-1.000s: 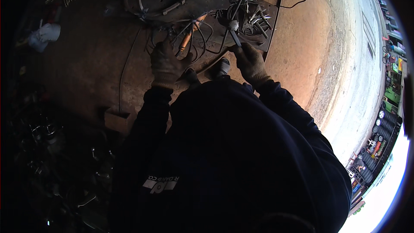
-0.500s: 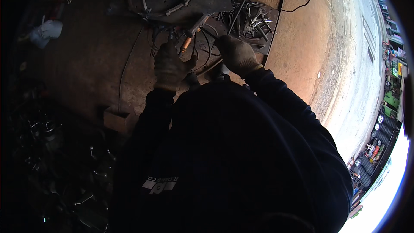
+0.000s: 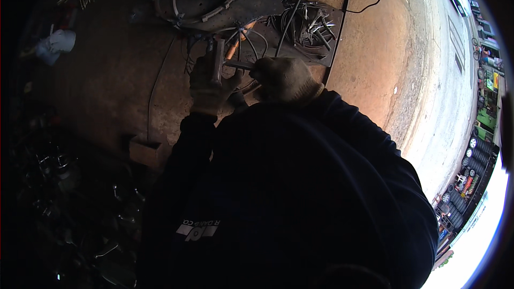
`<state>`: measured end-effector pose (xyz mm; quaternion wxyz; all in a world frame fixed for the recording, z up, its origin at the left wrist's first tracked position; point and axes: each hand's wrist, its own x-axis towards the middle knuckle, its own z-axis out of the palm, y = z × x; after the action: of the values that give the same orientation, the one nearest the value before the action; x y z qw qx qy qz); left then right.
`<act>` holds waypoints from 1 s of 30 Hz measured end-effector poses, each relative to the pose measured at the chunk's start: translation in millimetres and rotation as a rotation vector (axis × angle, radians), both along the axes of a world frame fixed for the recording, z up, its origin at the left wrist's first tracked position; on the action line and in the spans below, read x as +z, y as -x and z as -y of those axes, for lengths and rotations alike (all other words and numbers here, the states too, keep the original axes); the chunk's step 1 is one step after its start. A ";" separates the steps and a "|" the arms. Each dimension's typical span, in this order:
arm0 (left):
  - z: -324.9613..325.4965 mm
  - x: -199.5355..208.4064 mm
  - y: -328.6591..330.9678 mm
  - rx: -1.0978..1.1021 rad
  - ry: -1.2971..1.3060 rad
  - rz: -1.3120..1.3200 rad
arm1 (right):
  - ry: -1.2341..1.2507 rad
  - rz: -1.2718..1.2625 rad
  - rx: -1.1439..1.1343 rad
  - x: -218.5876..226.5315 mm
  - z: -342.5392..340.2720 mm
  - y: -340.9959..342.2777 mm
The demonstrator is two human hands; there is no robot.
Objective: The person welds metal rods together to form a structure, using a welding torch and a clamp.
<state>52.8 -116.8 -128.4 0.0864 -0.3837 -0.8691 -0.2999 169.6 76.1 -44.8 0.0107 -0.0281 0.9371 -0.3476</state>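
Note:
Both my hands wear brownish work gloves. My right hand [image 3: 286,79] is wrapped round the thin handle of a dark metal hammer [image 3: 217,63]. The hammer's long head lies across the front of my left hand, partly covering it. My left hand [image 3: 206,90] is closed round something dark at the near side of the metalwork; what it is stays hidden in shadow. Just past the hammer, an orange handle [image 3: 232,50] slants among black cables. Beyond my hands is a dark metal plate [image 3: 262,2] with curved rods on it.
A heap of metal pieces [image 3: 318,25] lies right of the plate, beside coiled cable. On the brown floor are a small box [image 3: 144,150] and a thin cable [image 3: 159,83]. Dark metal parts [image 3: 112,249] crowd the lower left. A sunlit road [image 3: 436,75] runs along the right.
My right hand has drawn nearer and swung the hammer left and down, from beside the orange handle to in front of my left hand. The left hand stays almost in place.

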 end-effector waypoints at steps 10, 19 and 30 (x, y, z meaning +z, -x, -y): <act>1.4 11.4 1.3 0.025 0.091 0.279 | -0.020 -0.048 -0.066 -8.6 -19.7 2.9; 2.1 10.0 -3.2 0.107 0.243 0.260 | 0.538 0.209 -0.533 -11.3 -41.8 9.0; 0.2 5.4 -8.2 0.119 0.222 0.267 | 1.292 0.324 -0.680 -23.4 -8.8 7.2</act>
<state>61.0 -117.0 -123.0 -0.0550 -0.2959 -0.9217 -0.2447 162.4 85.0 -68.2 0.0220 0.3139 0.4902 -0.8128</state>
